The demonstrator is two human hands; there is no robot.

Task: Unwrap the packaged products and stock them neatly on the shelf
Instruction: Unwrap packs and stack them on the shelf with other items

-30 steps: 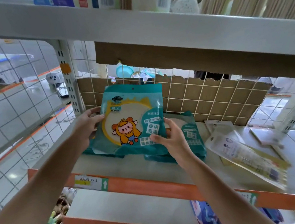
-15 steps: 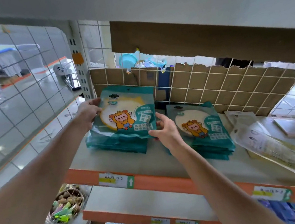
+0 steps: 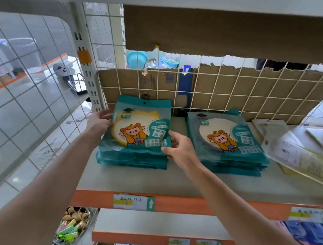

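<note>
The one camera on my head looks forward and down, near the shelf (image 3: 135, 178), facing its wire back (image 3: 233, 85).

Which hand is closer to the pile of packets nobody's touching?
Right. The right hand is just beside the untouched pile; the left hand grips the top packet farther left.

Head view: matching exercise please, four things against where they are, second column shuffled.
1 left hand
2 right hand
3 second teal stack
4 price label

A orange shelf edge
B lower right corner of top pack
C right of the right hand, untouched
D left edge of top pack

Pairs: 1-D, 2-B, 3-C, 4-A
</note>
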